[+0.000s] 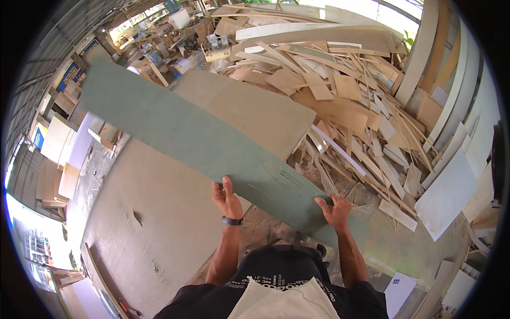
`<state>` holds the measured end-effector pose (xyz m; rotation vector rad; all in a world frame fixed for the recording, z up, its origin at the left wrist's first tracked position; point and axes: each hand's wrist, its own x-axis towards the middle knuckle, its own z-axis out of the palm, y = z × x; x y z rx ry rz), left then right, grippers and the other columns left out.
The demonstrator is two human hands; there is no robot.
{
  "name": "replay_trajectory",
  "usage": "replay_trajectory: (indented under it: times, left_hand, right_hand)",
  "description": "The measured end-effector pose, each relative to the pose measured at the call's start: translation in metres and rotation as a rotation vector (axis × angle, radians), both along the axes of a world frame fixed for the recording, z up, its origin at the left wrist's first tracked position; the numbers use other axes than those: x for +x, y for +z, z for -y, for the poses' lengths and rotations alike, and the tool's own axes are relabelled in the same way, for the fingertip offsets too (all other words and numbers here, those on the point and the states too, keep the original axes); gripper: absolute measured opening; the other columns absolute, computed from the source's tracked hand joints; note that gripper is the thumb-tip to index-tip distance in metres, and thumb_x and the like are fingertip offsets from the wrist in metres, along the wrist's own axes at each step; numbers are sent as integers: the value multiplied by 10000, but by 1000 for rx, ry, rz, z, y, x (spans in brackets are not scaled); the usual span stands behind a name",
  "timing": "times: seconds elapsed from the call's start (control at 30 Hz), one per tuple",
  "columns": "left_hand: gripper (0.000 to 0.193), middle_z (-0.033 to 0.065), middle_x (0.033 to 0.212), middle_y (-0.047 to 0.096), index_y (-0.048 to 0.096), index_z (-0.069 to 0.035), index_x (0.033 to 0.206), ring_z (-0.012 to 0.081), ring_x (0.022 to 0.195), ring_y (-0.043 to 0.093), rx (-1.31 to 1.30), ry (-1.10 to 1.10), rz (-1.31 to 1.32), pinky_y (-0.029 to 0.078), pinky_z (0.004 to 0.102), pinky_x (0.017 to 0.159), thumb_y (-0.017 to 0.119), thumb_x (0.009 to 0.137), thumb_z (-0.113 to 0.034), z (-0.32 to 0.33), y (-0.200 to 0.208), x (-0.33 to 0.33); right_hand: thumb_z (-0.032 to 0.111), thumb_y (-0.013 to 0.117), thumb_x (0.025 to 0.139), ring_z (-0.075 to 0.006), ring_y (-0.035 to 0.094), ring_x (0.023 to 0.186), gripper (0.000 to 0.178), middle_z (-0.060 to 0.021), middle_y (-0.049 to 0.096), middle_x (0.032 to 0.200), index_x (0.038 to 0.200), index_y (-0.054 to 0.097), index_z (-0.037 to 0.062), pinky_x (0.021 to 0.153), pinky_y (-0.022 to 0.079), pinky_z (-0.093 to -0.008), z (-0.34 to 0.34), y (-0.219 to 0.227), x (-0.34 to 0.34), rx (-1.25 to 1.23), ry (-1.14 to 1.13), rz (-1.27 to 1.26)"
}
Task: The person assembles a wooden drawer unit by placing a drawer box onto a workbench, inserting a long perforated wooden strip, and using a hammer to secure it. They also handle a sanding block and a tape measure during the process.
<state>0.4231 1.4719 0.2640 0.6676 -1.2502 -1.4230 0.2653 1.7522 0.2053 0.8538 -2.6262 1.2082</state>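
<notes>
A long grey-green board (175, 125) slants across the view from the upper left down to just in front of my body. My left hand (226, 198) grips its near long edge around the middle, thumb on the upper face and the other fingers mostly underneath. Closer to the right end, my right hand (334, 210) holds the board with its thumb on top. Several dark scratches run along the surface between the hands. Below the board lies a large tan sheet panel (154, 212), partly covered by it. A dark band circles my left wrist.
A big heap of wood offcuts (340, 90) fills the far right. Tall panels (441, 58) lean at the right edge, with a white sheet (449, 191) below them. More boards (58, 141) stand along the left. A yellow tank-like machine (217, 55) sits at the back.
</notes>
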Motion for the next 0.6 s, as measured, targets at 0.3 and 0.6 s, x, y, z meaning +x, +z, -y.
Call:
replay_trajectory:
  times: [0.3,0.6]
  left_hand:
    - [376,106,647,636,642,77,895,165,471,604,548,-416,899,476,322,457,659,935,-297,-86,-189,-69]
    - [421,-16,632,462,513,-33,764,59,563,446,96,-259,271,380,269,472,654,947,-385,-76,-24,-124]
  right_hand:
    - [676,620,803,-424,618,756,681,-243,629,742,787,674,-3,690,433,-519,-156,-79,-36,610,-160,239]
    - [567,700,817,-388,545,602,624,-220,584,642,792,653,-55,577,361,-463,-118,-87,-99,-60,-210,-63]
